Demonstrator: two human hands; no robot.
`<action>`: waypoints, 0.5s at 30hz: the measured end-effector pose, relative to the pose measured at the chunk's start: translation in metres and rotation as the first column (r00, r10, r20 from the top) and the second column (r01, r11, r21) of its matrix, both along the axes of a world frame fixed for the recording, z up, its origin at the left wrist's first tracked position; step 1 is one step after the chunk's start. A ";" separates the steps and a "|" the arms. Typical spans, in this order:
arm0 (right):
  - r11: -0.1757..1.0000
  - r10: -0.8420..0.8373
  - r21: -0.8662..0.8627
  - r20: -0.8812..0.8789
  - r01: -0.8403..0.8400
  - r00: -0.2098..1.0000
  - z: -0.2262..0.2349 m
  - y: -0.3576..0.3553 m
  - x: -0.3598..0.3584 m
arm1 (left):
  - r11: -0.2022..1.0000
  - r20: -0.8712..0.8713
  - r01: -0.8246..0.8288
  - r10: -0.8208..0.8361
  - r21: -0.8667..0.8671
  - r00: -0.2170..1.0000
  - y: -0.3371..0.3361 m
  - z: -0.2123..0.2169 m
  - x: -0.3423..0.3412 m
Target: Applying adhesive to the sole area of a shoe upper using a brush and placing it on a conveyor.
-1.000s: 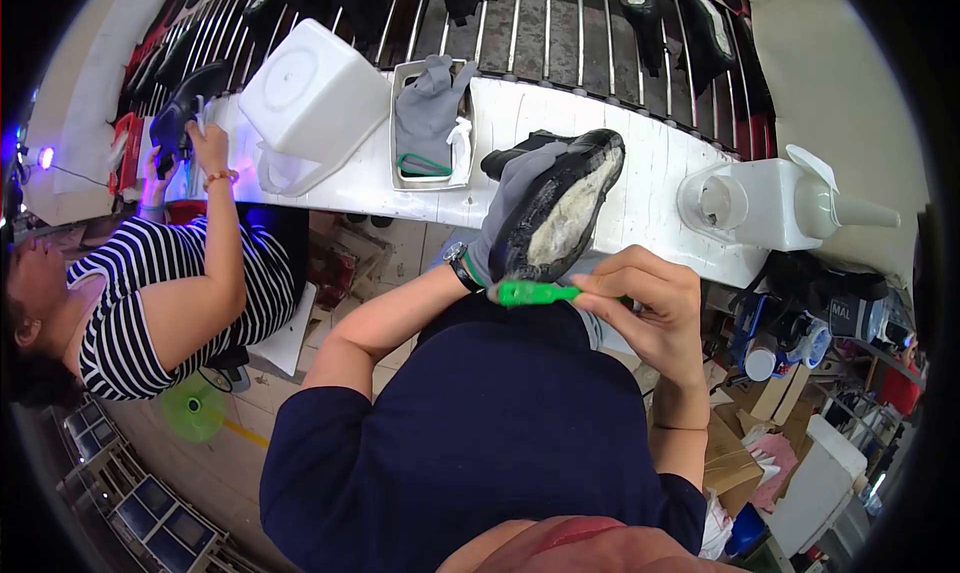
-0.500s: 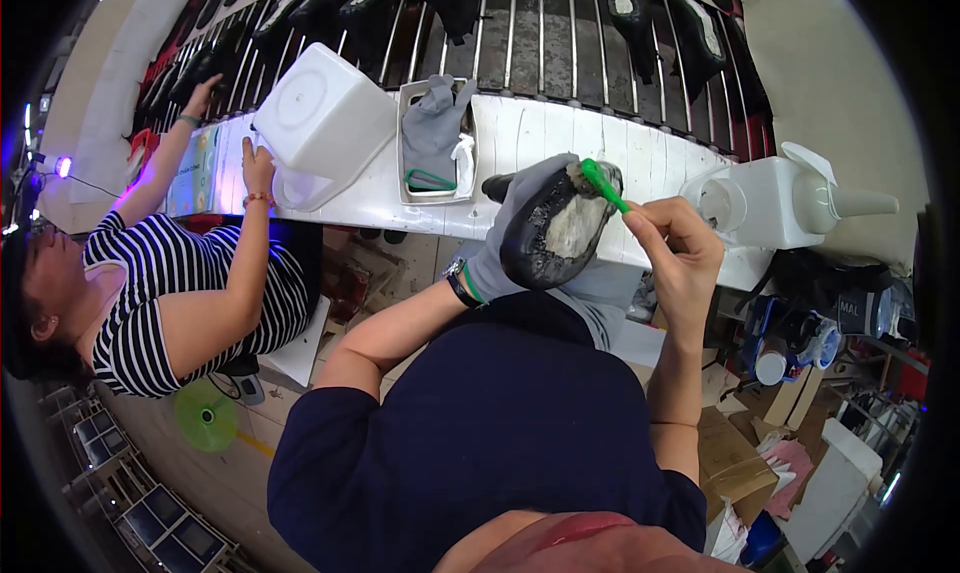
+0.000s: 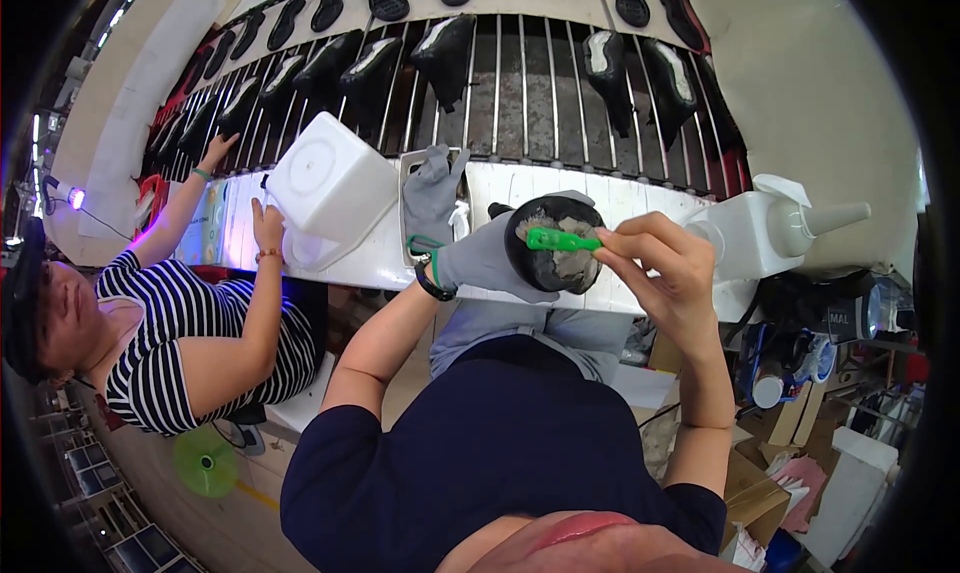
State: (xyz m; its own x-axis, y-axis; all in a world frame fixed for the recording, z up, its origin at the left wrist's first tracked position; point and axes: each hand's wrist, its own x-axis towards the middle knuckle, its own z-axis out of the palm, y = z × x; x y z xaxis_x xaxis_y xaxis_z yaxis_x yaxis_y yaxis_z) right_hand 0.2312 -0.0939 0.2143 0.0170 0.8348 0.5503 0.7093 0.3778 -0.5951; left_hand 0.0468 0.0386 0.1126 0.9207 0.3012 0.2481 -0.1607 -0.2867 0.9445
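My left hand (image 3: 480, 261), in a grey glove, grips a black shoe upper (image 3: 550, 270) from its left side. The upper's underside faces up, with a pale patch in the middle ringed by black, rough-looking edges. My bare right hand (image 3: 668, 271) pinches the handle of a small green brush (image 3: 560, 240). Across the underside lies the brush head, seemingly touching it; its bristles are hidden. Both hands are over the front edge of the white bench (image 3: 505, 185).
Beyond the bench, a roller rack (image 3: 497, 93) bears several black uppers, with shoe soles (image 3: 386, 0) on a ledge behind. A white container (image 3: 335, 188) and a tray of gloves (image 3: 430, 198) stand left; a white jug (image 3: 745, 235) stands right. A co-worker (image 3: 215, 358) sits at left.
My left hand has turned the upper so that its underside faces me more. The brush has moved from the far edge toward the middle and now lies nearly level.
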 end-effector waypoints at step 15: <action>0.997 0.008 -0.073 -0.010 -0.009 1.000 0.023 0.044 0.038 | 0.981 -0.209 0.191 -0.179 0.041 0.961 0.054 0.012 0.016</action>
